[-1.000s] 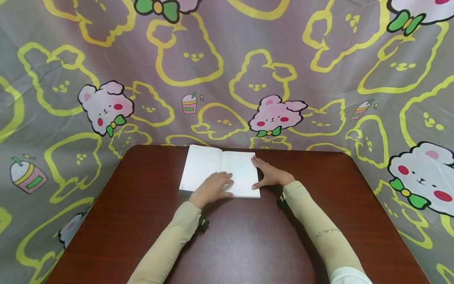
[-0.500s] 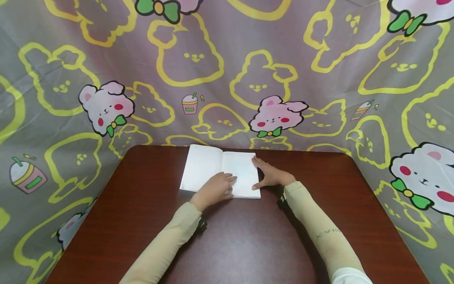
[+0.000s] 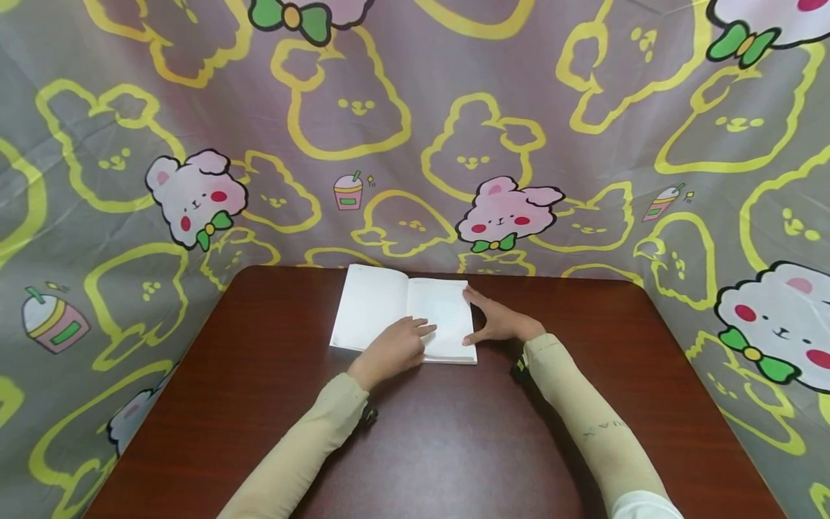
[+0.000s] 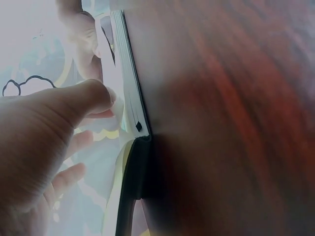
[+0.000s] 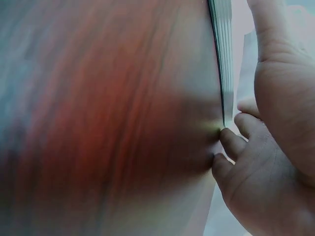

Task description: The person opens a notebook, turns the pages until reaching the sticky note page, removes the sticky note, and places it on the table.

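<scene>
An open white book (image 3: 372, 303) lies near the table's far edge, its visible pages looking blank. My left hand (image 3: 392, 349) reaches over its near edge, fingers extended across the right-hand page (image 3: 447, 310). In the left wrist view, the left thumb (image 4: 101, 96) meets a fingertip at a page edge raised slightly off the page block (image 4: 127, 64), and seems to pinch it. My right hand (image 3: 496, 321) is at the book's right side, thumb and fingers spread along that edge. In the right wrist view, its fingertips (image 5: 234, 142) are close to the block's corner.
The dark reddish-brown table (image 3: 454, 447) extends toward me and to both sides. A grey curtain (image 3: 389, 108) printed with cartoon animals hangs behind the table and along its sides. Both wrists carry a small dark device.
My left thumb has drawn in under the fingers at the book's near edge, and the fingers have shifted slightly right. A thin gap now shows along that edge. The right hand stays nearly still.
</scene>
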A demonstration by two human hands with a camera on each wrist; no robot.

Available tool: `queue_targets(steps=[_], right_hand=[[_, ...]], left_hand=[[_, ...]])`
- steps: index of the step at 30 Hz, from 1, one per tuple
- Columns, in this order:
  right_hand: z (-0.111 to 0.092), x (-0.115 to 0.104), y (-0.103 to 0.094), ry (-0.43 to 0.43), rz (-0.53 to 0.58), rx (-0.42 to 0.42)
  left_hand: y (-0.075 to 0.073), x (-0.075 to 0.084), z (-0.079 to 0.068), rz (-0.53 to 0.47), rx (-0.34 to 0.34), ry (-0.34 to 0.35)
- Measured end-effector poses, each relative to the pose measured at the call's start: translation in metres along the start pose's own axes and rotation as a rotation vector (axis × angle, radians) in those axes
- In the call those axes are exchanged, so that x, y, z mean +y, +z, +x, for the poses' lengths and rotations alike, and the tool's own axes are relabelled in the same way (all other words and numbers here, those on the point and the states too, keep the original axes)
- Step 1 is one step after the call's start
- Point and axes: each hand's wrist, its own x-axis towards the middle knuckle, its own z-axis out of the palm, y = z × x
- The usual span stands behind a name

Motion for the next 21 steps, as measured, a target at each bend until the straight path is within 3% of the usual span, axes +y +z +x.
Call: queue_targets(steps=[5,15,21], right_hand=[[-0.004,0.005,-0.004,-0.002,0.008,0.017],[-0.010,0.008,-0.007,0.018,0.016,0.013],[-0.007,0.006,-0.004,0.001,0.014,0.015]], left_hand=[[-0.002,0.001,-0.003,0.009,0.007,-0.050],[-0.005,0.004,-0.010,0.030,0.124,-0.131],[-0.007,0.009,-0.014,-0.027,0.185,-0.218]])
